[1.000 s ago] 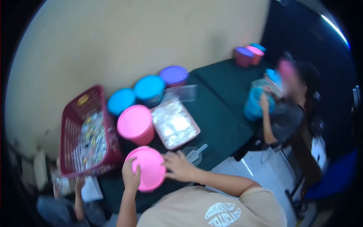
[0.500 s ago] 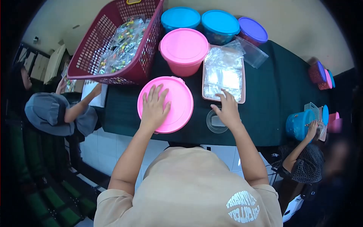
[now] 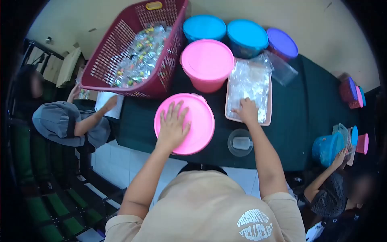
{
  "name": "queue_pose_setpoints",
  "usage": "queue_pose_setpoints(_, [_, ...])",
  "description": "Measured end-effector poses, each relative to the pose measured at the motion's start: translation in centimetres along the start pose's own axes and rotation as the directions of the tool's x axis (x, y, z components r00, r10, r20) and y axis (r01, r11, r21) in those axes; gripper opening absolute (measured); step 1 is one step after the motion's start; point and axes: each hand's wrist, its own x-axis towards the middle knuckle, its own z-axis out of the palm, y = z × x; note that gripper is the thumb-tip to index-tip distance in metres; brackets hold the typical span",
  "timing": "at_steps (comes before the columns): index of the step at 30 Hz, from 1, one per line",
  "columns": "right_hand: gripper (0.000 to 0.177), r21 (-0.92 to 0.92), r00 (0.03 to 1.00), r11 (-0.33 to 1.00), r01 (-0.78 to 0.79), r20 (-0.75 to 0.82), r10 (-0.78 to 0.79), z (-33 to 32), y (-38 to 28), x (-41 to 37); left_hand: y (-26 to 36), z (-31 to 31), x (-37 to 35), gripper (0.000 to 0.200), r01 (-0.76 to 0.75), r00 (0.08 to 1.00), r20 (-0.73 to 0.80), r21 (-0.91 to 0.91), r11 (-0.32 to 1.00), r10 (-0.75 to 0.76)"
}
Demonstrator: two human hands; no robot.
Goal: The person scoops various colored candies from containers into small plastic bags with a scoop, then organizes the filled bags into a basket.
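My left hand (image 3: 174, 126) lies flat, fingers spread, on the pink lid (image 3: 201, 125) of a round tub near the table's front edge. To its right, my right hand (image 3: 247, 110) rests on clear plastic bags (image 3: 250, 82) stacked in a pale pink tray (image 3: 228, 115). Its fingers are bent and a little apart, with the tips on the bags and nothing visibly lifted. Just below the tray sits a round clear container (image 3: 234, 151) with a small clear scoop (image 3: 242, 142) in it.
A maroon basket (image 3: 161, 74) at the back left holds filled packets (image 3: 141, 56). Lidded tubs, pink (image 3: 207, 60), blue (image 3: 247, 34) and purple (image 3: 282, 43), line the back. Co-workers sit left (image 3: 72, 123) and right (image 3: 330, 193), the right one touching a blue tub (image 3: 327, 149).
My right hand has moved up from the tray's front edge onto the bags. My left hand stays on the pink lid. The whole view has shifted slightly.
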Motion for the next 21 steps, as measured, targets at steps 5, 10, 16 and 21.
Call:
queue_pose_setpoints(5, [0.028, 0.189, 0.943, 0.971, 0.147, -0.323, -0.08, 1.5, 1.4, -0.9, -0.7, 0.9, -0.1, 0.052, 0.004, 1.0, 0.012, -0.009, 1.0, -0.003])
queue_pose_setpoints(10, [0.015, 0.326, 0.916, 0.927, 0.187, -0.4, -0.044, -0.4, 2.1, -2.8, -0.9, 1.3, -0.1, 0.049, -0.024, 0.998, -0.063, -0.024, 0.999, 0.022])
queue_pose_setpoints(16, [0.033, 0.181, 0.931, 0.936, 0.301, -0.268, -0.248, -3.7, 2.3, -3.8, -1.1, 1.7, -0.2, 0.049, -0.024, 0.996, -0.09, -0.027, 0.999, 0.021])
queue_pose_setpoints(21, [0.028, 0.104, 0.843, 0.842, 0.53, -0.175, -0.508, -4.5, 3.9, -4.4, -1.0, 1.6, -0.2, 0.052, -0.024, 0.998, -0.061, -0.041, 0.999, 0.022])
